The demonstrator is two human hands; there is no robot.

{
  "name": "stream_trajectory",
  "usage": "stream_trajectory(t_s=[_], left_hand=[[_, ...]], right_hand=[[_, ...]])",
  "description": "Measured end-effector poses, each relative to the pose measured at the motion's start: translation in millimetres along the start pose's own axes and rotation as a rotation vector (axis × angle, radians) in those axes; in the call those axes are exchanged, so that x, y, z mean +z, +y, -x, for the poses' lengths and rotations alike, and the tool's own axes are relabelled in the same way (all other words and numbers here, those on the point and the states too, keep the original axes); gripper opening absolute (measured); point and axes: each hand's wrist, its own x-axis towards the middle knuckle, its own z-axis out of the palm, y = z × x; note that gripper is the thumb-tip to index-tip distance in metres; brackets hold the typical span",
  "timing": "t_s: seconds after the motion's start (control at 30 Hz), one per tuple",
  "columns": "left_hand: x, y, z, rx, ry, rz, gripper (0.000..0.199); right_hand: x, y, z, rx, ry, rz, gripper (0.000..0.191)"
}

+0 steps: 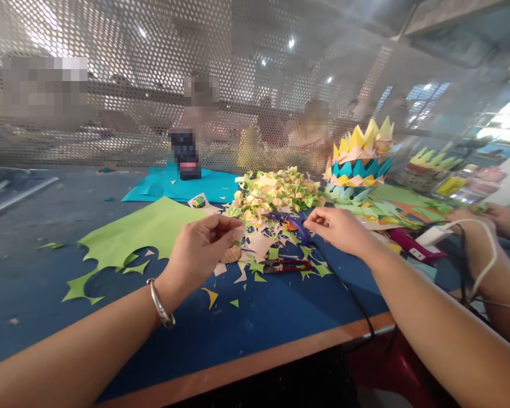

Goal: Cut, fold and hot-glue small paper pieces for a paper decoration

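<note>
My left hand (204,246) is closed in a pinch above the scraps, its fingertips together. A speck of green shows at the fingers, but I cannot make out what they hold. My right hand (338,229) has its thumb and fingers closed at the handle of the purple scissors (298,222), whose blades point left. Below lie red-handled snips (288,265) among green and pale paper scraps (261,243). Left of my left hand is a green paper sheet (140,229) with curved cut-outs along its near edge. A heap of small cut paper pieces (280,190) sits behind the hands.
Blue paper (148,184) lies at the back, under a blurred-out dark object (187,154). A stack of folded paper crowns (359,161) stands back right. A magenta tool (416,243) and black cable (344,289) lie right, near another person's arm (488,260). Perforated mesh (123,56) rises behind.
</note>
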Motion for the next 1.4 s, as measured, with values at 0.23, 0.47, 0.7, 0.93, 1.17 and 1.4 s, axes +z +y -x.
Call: stream_trajectory(t_s=[0.23,0.47,0.7,0.93,1.17,1.4], left_hand=[[-2.0,-6.9,-2.6,-0.010,-0.028,0.049,0.015],[-5.7,-6.4,-3.1,-0.057,0.004,0.055,0.019],[-5.5,-6.0,-5.0,-0.085,0.022,0.044,0.021],[-1.8,-11.5,-6.7,-0.154,-0.010,0.059,0.027],[2.5,-12.8,-8.9,-0.214,-0.041,0.140,0.032],[3.8,-15.2,-9.4,-0.203,-0.067,0.136,0.032]], right_hand=[[16.9,8.7,-8.7,0.248,-0.040,-0.161,0.024],[24.8,10.6,-8.7,0.440,-0.040,-0.514,0.022],[9.3,12.6,0.4,0.488,-0.063,-1.059,0.026],[5.1,1.3,0.7,0.427,-0.287,-1.601,0.021],[9.7,-7.4,3.9,0.282,-0.332,-1.791,0.022],[14.6,-14.2,7.3,0.208,-0.425,-1.758,0.020]])
